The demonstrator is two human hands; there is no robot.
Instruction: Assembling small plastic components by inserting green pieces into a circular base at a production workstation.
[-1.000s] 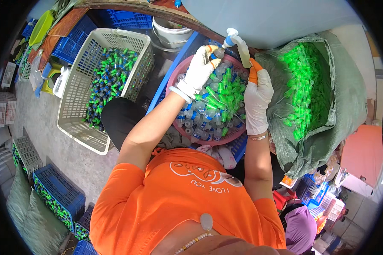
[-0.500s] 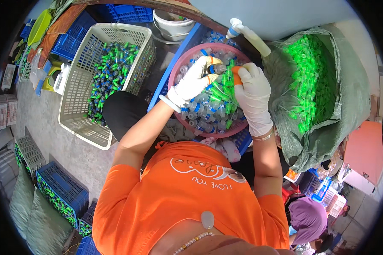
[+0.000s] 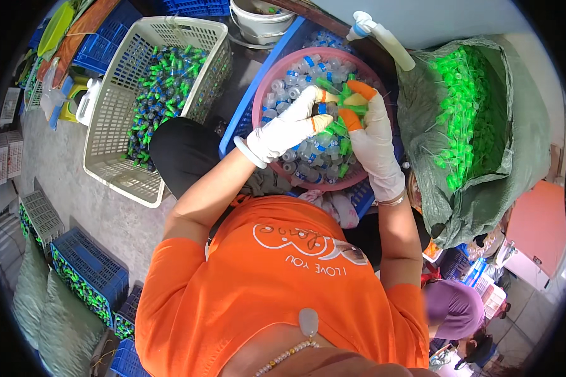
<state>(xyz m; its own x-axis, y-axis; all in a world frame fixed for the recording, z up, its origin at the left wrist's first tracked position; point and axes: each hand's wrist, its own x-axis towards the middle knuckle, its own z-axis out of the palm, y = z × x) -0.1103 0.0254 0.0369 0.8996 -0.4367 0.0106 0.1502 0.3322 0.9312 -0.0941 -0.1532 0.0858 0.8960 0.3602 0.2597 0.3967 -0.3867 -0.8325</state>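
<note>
A white glove with orange-yellow fingertips covers my left hand (image 3: 289,127), which is closed around a small dark-bodied bottle (image 3: 326,109). My right hand (image 3: 372,135), gloved in white with orange fingertips, is closed on a green cap (image 3: 357,109) beside the bottle's top. Its fingers partly hide the cap, and I cannot make out whether cap and bottle touch. Both hands are over a pink basin (image 3: 261,107) of small clear bottles (image 3: 312,151) with blue bands. Loose green caps (image 3: 344,147) lie on top of these bottles.
Left stands a cream crate (image 3: 100,141) of green-capped bottles (image 3: 170,81). Right is a dark green sack (image 3: 437,217) of green caps (image 3: 459,113). A blue tray (image 3: 245,110) holds the basin. A white pump nozzle (image 3: 390,44) juts above it. Another person (image 3: 456,308) is at lower right.
My left hand has shifted slightly right and down with the bottle. My right hand's fingers have spread around a green cap close to it. The whole view has tilted slightly.
</note>
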